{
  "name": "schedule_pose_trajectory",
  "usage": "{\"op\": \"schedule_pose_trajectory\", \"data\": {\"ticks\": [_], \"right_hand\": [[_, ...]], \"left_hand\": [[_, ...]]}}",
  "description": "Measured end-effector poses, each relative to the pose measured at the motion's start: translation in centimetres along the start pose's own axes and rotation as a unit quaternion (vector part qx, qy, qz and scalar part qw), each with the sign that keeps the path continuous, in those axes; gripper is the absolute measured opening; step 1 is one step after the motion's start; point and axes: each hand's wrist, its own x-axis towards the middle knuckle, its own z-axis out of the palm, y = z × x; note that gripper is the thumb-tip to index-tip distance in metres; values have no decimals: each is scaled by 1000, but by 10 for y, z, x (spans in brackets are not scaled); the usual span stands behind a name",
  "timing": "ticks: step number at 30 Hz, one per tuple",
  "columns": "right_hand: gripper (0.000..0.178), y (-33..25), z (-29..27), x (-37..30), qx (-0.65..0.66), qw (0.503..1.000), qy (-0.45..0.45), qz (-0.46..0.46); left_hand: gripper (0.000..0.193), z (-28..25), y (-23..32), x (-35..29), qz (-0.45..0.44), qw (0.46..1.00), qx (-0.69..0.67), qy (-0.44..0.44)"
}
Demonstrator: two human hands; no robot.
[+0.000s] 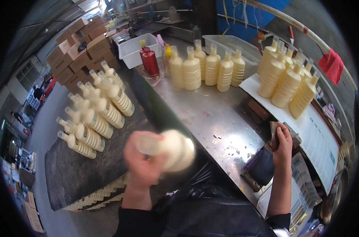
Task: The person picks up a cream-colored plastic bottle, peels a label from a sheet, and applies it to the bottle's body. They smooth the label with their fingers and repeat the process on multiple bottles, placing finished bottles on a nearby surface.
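Note:
My left hand (142, 164) grips a cream ribbed bottle (172, 149) by its neck, held tilted over the near edge of the metal table (203, 114); the bottle is blurred by motion. My right hand (283, 144) rests at the table's right edge, fingers closed on a small dark flat piece (274, 133). A dark pouch-like thing (262, 168) sits just below that hand. Several cream bottles (205, 67) stand in a row at the table's far end.
More cream bottles (286, 81) stand on a white board (317, 134) at right, and many (96, 114) on a dark platform (73, 170) at left. Two red cans (149, 61), a white bin (134, 49), stacked cardboard boxes (78, 51) lie beyond.

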Motion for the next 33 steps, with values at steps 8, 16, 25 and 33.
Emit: {"op": "schedule_pose_trajectory", "data": {"ticks": [8,16,25,33], "right_hand": [[25,-2,11,16,-65,996,7,53],[24,3,-14,9,-97,992,20,73],[26,11,-24,-2,-135,984,76,83],[43,0,-7,-24,-97,981,127,112]], "left_hand": [[21,-99,-81,15,-153,939,227,209],[33,-97,-178,52,-156,899,351,210],[46,-83,-218,73,-200,824,488,207],[62,90,-200,140,1,971,186,152]]}}
